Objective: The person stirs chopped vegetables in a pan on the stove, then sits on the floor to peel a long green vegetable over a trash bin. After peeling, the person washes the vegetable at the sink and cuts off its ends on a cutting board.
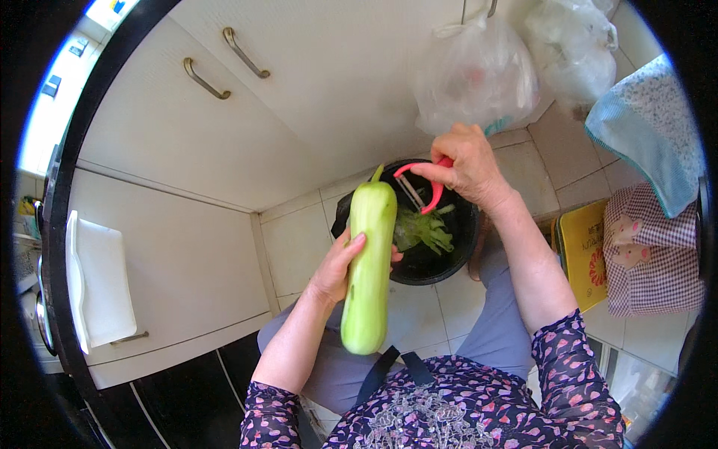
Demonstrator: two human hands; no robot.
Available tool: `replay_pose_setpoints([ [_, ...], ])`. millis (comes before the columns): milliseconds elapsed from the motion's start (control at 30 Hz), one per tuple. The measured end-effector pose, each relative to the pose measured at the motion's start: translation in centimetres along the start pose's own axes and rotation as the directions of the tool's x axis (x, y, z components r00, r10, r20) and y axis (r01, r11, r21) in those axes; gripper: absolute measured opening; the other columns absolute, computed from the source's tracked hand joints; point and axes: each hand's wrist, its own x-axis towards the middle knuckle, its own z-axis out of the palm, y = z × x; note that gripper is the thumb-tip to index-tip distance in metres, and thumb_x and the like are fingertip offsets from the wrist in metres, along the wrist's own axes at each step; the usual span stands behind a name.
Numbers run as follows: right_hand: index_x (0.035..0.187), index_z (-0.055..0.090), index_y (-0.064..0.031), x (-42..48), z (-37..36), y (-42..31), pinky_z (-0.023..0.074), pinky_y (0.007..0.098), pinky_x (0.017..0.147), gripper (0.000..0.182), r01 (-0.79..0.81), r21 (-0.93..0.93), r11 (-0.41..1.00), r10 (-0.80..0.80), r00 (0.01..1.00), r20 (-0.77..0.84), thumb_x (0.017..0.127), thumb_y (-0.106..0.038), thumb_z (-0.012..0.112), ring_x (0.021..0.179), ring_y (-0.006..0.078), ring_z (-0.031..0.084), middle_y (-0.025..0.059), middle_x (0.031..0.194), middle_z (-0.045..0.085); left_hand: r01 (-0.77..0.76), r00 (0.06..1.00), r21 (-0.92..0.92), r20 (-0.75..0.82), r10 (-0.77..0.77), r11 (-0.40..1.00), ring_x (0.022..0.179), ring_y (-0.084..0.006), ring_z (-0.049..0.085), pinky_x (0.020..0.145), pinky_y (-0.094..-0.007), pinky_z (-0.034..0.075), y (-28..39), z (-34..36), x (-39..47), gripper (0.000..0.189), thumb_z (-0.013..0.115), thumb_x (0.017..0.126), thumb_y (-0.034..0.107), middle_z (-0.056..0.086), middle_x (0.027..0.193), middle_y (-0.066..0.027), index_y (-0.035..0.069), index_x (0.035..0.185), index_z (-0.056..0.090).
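Observation:
A long, pale green bottle gourd (367,269) is gripped around its middle by my left hand (339,266), stem end pointing away from me. Its surface looks mostly peeled, with a few darker green patches. My right hand (468,165) holds a red Y-shaped vegetable peeler (435,196) by its handle, the metal blade just right of the gourd's upper end and apart from it. Below both hands stands a black bin (432,278) on the floor. Green peelings (435,233) lie inside it.
White cabinet doors (235,129) with metal handles rise ahead and to the left. A white plastic holder (104,280) is fixed to one at left. Plastic bags (477,73) hang above the bin. At right are a blue cloth (650,129), a checked cloth (653,275) and a yellow box (583,252).

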Motion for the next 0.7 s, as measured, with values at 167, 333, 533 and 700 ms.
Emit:
replay_pose_setpoints([
  [167, 0.056, 0.054, -0.0098, -0.1, 2.5, -3.0, 0.0406, 0.0380, 0.061, 0.047, 0.201, 0.109, 0.973, -0.198, 0.979, -0.039, 0.070, -0.052, 0.070, 0.061, 0.0257, 0.051, 0.0052, 0.058, 0.055, 0.173, 0.981, -0.151, 0.114, -0.157, 0.973, 0.084, -0.0293, 0.064, 0.074, -0.0405, 0.054, -1.3, -0.5, 0.0, 0.058, 0.059, 0.085, 0.046, 0.060, 0.101, -0.0172, 0.001, 0.120, 0.048],
  [333, 0.056, 0.055, -0.0078, 1.4, -0.2, 1.6, 0.0397, 0.0392, 0.058, 0.045, -0.040, 0.009, 0.999, 0.039, 0.998, 0.046, 0.070, -0.047, 0.072, 0.062, 0.0274, 0.053, 0.0079, 0.057, 0.054, 0.014, 0.993, 0.104, 0.115, -0.026, 0.995, 0.077, -0.0267, 0.065, 0.065, -0.0408, 0.056, -0.6, 0.2, -1.0, 0.066, 0.069, 0.073, 0.045, 0.059, 0.096, -0.0150, 0.000, 0.116, 0.048],
  [533, 0.054, 0.053, -0.0099, 0.1, 0.6, -0.5, 0.0377, 0.0381, 0.057, 0.043, 0.008, 0.174, 0.985, 0.004, 0.998, -0.070, 0.069, -0.045, 0.074, 0.058, 0.0246, 0.049, 0.0051, 0.054, 0.052, 0.103, 0.993, -0.060, -0.059, -0.107, 0.993, 0.076, -0.0279, 0.063, 0.073, -0.0424, 0.054, -1.2, -0.6, -0.4, 0.069, 0.061, 0.075, 0.055, 0.060, 0.092, -0.0149, -0.001, 0.114, 0.052],
  [700, 0.054, 0.052, -0.0120, -0.4, 2.7, -4.8, 0.0373, 0.0337, 0.064, 0.046, 0.168, 0.156, 0.973, -0.159, 0.985, -0.064, 0.069, -0.051, 0.070, 0.063, 0.0206, 0.050, 0.0016, 0.056, 0.053, 0.100, 0.995, -0.038, -0.022, -0.101, 0.994, 0.073, -0.0277, 0.066, 0.068, -0.0378, 0.055, -0.5, 0.3, -0.6, 0.063, 0.059, 0.080, 0.056, 0.063, 0.087, -0.0161, 0.001, 0.112, 0.053],
])
